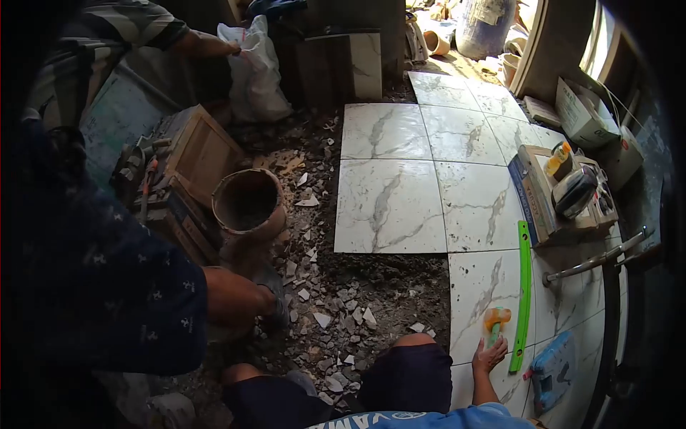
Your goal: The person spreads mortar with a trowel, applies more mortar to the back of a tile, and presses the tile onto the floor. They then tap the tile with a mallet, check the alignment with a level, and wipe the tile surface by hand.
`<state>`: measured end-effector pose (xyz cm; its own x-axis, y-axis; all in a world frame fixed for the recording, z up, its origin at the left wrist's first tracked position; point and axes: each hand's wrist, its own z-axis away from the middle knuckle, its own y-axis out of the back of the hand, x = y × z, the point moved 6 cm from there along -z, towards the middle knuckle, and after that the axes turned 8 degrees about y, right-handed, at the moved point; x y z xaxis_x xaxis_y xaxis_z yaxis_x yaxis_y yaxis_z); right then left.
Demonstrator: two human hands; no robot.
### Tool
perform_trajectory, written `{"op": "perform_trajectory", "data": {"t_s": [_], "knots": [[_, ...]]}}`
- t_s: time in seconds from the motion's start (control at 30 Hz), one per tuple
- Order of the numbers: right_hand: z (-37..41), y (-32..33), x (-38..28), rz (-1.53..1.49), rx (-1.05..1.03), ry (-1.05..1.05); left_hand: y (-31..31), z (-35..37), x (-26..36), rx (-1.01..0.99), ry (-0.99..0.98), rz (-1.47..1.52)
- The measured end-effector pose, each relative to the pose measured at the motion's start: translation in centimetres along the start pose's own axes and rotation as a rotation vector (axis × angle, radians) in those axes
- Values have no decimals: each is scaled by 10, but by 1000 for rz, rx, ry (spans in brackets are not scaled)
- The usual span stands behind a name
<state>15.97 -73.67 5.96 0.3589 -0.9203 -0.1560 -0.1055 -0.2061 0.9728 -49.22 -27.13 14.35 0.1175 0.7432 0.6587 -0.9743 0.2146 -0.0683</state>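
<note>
My right hand is closed around the green handle of a mallet with an orange head, low over the white marbled tiles. A long bright green level lies on the tiles just to the right of it. Farther right rests a blue plastic case. Rubble and broken tile pieces cover the ground in front of my knees, beside the tile edge. My left hand does not show.
Another person stands at the left, one hand on a white sack. A bucket stands on the rubble by wooden boxes. At right are a cardboard box with bottles on top and a metal bar.
</note>
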Motion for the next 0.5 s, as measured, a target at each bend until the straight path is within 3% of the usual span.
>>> {"op": "perform_trajectory", "data": {"t_s": [0.07, 0.13, 0.3, 0.5], "knots": [[-12, -10, -24, -47, 65, 107, 16, 22, -15, 66, -22, 41], [-32, -24, -61, -93, 285, 266, 23, 36, -27, 114, -34, 70], [-76, -12, -165, -384, 268, 487, 29, 64, -59, 211, -35, 103], [-133, -36, -193, -449, 253, 557, 26, 98, -88, 331, -6, 112]]}}
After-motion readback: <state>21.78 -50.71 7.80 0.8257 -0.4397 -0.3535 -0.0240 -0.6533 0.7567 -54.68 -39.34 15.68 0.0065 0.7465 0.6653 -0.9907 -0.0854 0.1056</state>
